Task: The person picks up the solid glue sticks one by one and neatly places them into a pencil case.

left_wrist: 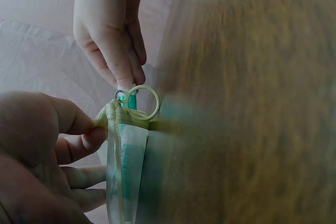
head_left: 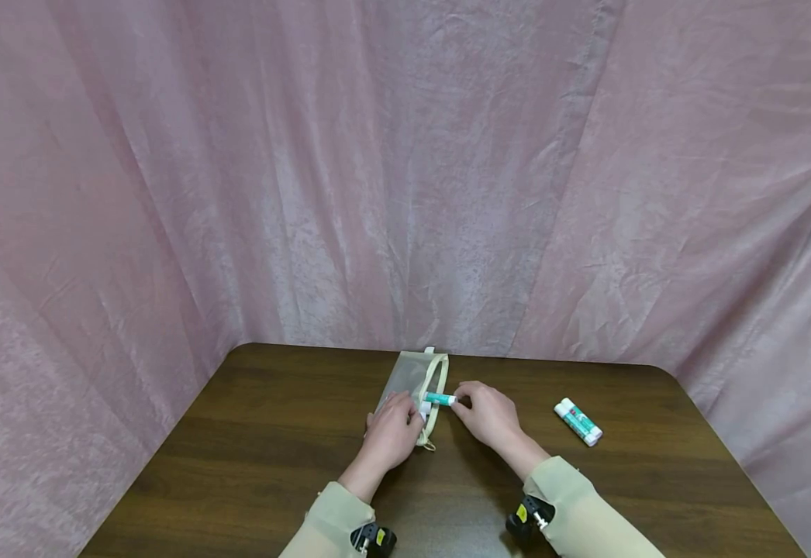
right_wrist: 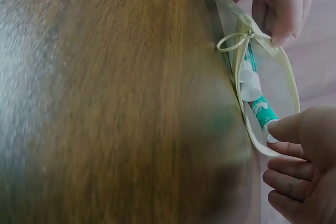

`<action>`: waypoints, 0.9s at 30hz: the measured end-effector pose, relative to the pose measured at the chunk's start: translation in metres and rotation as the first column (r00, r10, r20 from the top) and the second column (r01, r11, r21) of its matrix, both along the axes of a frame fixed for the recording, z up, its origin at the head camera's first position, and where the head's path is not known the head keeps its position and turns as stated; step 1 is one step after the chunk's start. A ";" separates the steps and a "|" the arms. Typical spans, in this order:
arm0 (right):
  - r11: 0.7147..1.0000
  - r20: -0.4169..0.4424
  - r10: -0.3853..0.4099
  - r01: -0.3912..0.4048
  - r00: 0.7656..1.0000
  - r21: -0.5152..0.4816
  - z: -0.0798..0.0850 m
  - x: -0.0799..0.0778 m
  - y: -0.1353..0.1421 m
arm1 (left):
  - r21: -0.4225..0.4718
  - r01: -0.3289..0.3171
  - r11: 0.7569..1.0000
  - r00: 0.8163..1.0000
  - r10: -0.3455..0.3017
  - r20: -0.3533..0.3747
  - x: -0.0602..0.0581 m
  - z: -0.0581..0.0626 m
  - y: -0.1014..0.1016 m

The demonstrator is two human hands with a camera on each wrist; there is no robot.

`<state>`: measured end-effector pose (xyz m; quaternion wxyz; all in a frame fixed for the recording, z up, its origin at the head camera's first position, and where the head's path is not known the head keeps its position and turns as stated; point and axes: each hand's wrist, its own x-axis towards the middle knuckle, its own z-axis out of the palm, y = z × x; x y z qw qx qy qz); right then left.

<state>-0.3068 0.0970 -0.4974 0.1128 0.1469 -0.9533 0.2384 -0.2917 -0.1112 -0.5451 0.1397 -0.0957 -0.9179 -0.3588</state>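
Note:
A translucent zip pouch (head_left: pixel 405 373) with cream edging lies on the table, its mouth open toward the right. My left hand (head_left: pixel 393 431) pinches the edge of that mouth between thumb and forefinger. My right hand (head_left: pixel 487 415) holds a green-and-white glue stick (right_wrist: pixel 264 111) by its white end, between thumb and fingertip. The stick's other end is inside the pouch opening. Within the pouch, white-ended sticks (right_wrist: pixel 251 88) show in the right wrist view. A cream ring pull (left_wrist: pixel 149 103) hangs from the zip at the near corner.
Two more glue sticks (head_left: pixel 578 421) lie side by side on the brown wooden table (head_left: pixel 273 434), to the right of my right hand. Pink curtains (head_left: pixel 405 170) hang behind the table and along its sides.

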 end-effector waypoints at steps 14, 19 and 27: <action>1.000 -0.026 0.026 -0.025 0.999 0.010 -0.006 -0.003 -0.012 | -0.036 0.048 0.998 0.995 -0.044 0.092 0.028 0.043 0.003; 0.999 -0.015 0.033 -0.033 0.999 0.013 -0.006 -0.004 -0.016 | -0.028 0.027 0.999 0.998 -0.026 0.060 0.023 0.034 0.003; 0.999 -0.037 0.036 -0.035 0.999 0.019 -0.007 -0.005 -0.022 | -0.001 0.010 1.000 0.999 -0.010 0.039 -0.003 -0.004 0.000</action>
